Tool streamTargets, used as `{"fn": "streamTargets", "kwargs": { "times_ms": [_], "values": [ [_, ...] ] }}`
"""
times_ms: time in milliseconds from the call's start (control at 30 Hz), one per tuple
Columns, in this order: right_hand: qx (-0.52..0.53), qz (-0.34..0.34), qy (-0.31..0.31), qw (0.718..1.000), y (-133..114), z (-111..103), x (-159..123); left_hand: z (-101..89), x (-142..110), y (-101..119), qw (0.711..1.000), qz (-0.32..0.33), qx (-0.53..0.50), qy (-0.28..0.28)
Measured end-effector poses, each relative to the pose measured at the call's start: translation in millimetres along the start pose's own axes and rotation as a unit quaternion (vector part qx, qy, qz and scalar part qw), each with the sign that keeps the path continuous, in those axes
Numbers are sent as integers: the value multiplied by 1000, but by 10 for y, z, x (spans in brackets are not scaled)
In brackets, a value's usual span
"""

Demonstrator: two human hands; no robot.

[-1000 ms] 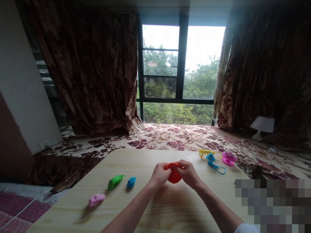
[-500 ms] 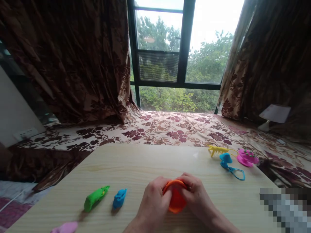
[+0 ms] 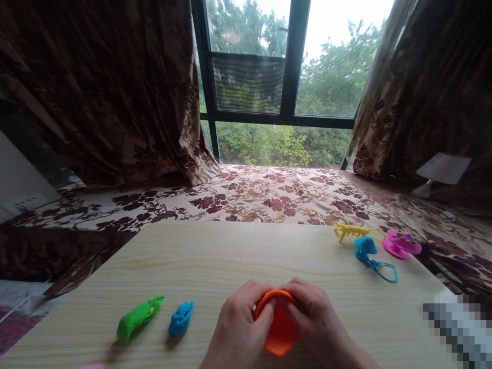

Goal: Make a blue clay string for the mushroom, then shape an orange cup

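Observation:
Both hands grip an orange piece of modelling clay, shaped like a shallow cup with a raised rim. My left hand pinches its left side, thumb pressed inside the rim. On the right side, my right hand is closed the same way, its thumb also inside. The fingers behind the rim are partly hidden. To the left on the table lie a blue clay lump with a twisted tip and a green clay lump with small yellow spots.
At the table's far right are a yellow clay figure, a blue mushroom-like figure with a looped strip, and a pink piece with green dots. A pink lump shows at the bottom edge. A lamp stands beyond.
The view has tilted down and come closer, so the table things sit further outward. Both hands keep hold of the orange clay, which now shows a longer lower part.

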State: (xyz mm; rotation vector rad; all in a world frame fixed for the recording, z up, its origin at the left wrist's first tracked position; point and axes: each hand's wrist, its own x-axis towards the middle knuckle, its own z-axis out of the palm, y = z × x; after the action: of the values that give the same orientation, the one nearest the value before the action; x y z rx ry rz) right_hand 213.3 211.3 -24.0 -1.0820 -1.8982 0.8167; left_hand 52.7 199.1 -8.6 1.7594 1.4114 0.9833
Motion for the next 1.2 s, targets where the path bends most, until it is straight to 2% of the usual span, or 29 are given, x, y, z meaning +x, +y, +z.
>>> {"fn": "streamTargets", "kwargs": {
  "times_ms": [133, 233, 433, 667, 767, 833, 900, 967, 1067, 1200],
  "values": [
    [-12, -14, -17, 1000, -41, -22, -17, 16, -16, -38, 1000, -20, -8, -9],
    [-16, -36, -1, 999, -86, -65, -30, 31, -35, -46, 999, -32, -23, 1],
    [-19, -47, 4, 999, -152, -119, -64, 8, -61, 64, 999, 18, 21, -39],
    [-39, -59, 32, 997, -149, -163, -59, 20, -67, 52, 999, 5, 16, -27],
    [-35, -63, 28, 997, -158, -172, -58, 13, -77, 54, 998, 9, 32, -46],
    [-27, -72, 32, 996, -175, -174, -61, 2, -78, 82, 998, 16, 33, -56],
    [-22, -76, 38, 996, -197, -180, -64, -6, -73, 133, 999, 7, 12, -38],
    [-26, -72, 36, 996, -215, -190, -64, -8, -67, 196, 999, -22, -14, -20],
    [-39, -65, 21, 997, -222, -201, -64, -2, -71, 280, 997, -66, -26, -34],
    [-41, -68, 14, 997, -207, -191, -78, 4, -83, 326, 998, -34, -7, -59]
  ]
}}
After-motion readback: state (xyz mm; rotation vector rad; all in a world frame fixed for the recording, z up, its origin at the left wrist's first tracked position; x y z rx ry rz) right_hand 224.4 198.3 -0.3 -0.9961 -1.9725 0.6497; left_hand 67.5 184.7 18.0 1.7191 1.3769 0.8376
